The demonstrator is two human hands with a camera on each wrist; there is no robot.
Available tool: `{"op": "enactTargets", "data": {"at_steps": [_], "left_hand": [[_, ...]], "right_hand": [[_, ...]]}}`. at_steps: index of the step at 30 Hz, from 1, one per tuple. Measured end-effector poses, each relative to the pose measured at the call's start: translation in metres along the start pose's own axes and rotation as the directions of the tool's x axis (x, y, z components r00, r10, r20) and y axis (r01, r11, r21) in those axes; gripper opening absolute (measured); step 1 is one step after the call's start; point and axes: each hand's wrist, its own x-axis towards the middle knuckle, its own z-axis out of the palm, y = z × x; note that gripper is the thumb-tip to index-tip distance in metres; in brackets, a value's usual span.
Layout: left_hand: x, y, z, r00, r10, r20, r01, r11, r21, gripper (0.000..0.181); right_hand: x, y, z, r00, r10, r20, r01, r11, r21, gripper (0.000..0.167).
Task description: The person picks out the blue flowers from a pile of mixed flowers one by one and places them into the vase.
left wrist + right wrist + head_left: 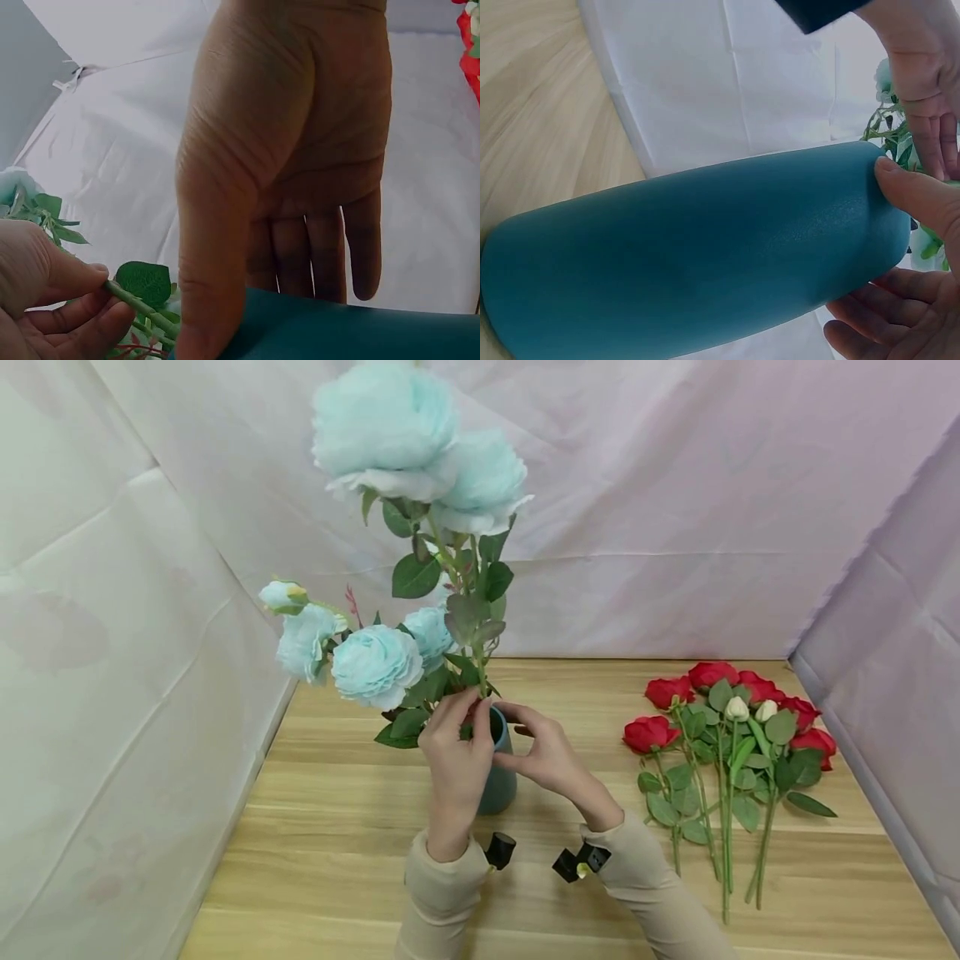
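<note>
My left hand (459, 750) pinches the green stem (142, 306) of a tall pale-blue artificial peony (386, 422) between thumb and fingertips, right over the vase mouth. A second big bloom (486, 477) tops the same upright bunch. Thumb and fingers of my right hand (550, 756) grip the teal vase (697, 255) around its rim. The vase stands upright on the table; the stem's lower end is hidden behind the left hand. More pale-blue peonies (377, 665) lean out to the left, low beside the vase mouth.
Several red roses (649, 733) with green stems and white buds (737, 708) lie on the wooden table (322, 860) at the right. White cloth (675, 585) hangs behind the table and on both sides. Dark cameras (500, 850) sit at the wrists.
</note>
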Motion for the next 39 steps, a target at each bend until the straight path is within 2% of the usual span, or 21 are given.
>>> {"op": "enactTargets", "data": {"at_steps": [5,18,28,39], "left_hand": [[-0.005,-0.003,0.000,1.000,-0.017,-0.003,0.017,1.000,0.025,0.014],[-0.019,-0.010,0.000,0.999,-0.007,0.043,0.002,0.994,0.112,0.015],[-0.027,-0.013,0.003,0.999,-0.020,0.025,0.018,0.996,0.089,0.018],[-0.033,-0.017,0.004,1.000,0.016,-0.007,-0.015,0.993,0.118,0.016]], "right_hand": [[0.000,0.001,0.000,1.000,-0.003,-0.005,0.003,1.000,0.015,0.061],[0.000,0.002,0.002,1.000,-0.004,-0.021,0.004,1.000,0.002,0.065],[0.000,0.002,0.000,1.000,0.001,-0.008,-0.001,1.000,-0.006,0.062],[-0.001,0.001,0.002,1.000,-0.009,-0.016,0.009,1.000,-0.010,0.061]]}}
